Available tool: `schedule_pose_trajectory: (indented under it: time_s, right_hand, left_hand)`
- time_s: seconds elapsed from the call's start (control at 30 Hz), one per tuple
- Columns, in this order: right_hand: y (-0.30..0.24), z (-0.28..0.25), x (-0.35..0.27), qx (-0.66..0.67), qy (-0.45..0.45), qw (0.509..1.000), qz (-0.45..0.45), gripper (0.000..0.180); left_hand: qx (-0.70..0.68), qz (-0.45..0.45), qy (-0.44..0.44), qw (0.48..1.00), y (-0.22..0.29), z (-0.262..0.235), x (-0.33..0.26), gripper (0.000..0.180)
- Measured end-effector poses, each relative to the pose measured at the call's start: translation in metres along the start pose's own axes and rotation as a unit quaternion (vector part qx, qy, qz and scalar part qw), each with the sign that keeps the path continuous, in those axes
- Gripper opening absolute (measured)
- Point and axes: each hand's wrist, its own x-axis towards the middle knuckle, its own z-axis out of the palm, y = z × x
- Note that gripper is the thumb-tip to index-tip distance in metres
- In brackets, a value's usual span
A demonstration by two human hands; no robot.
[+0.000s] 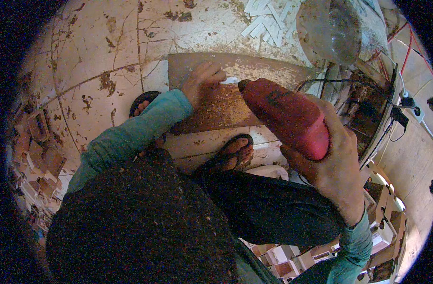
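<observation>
In my right hand (332, 163) I grip a red squeeze bottle (287, 113), tilted, its dark tip aimed left and down over a worn brown board (193, 120). My left hand (206, 80) is at the board's left part, its fingers curled together. A small white piece (230, 80) shows right at those fingertips, close to the bottle's tip; the fingers seem to pinch its end. Dried, yellowish smears cover much of the board, which lies flat on the tiled floor between my sandalled feet.
Several flat white strips (266, 21) lie heaped beyond the board. A cloudy translucent container (330, 31) stands at the far right. Black cables and a plug (406, 106) run along the right side. Small wooden boxes (39, 158) are piled at the left, others at the lower right.
</observation>
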Motion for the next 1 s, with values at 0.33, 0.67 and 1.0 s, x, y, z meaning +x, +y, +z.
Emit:
schedule_pose_trajectory:
  time_s: [0.33, 0.67, 1.0]
  right_hand:
    - [0.006, -0.003, 0.004, -0.011, -0.008, 1.0, 0.028, 0.061]
    - [0.006, 0.0, 0.002, -0.044, -0.007, 0.999, -0.007, 0.064]
    - [0.011, 0.012, 0.013, -0.065, -0.035, 0.996, -0.043, 0.066]
  left_hand:
    - [-0.014, -0.013, -0.006, 1.0, 0.0, 0.005, -0.002, 0.025]
    - [-0.011, 0.001, -0.006, 1.0, -0.003, 0.009, -0.005, 0.031]
    - [0.006, 0.069, 0.02, 0.997, -0.024, 0.025, -0.003, 0.018]
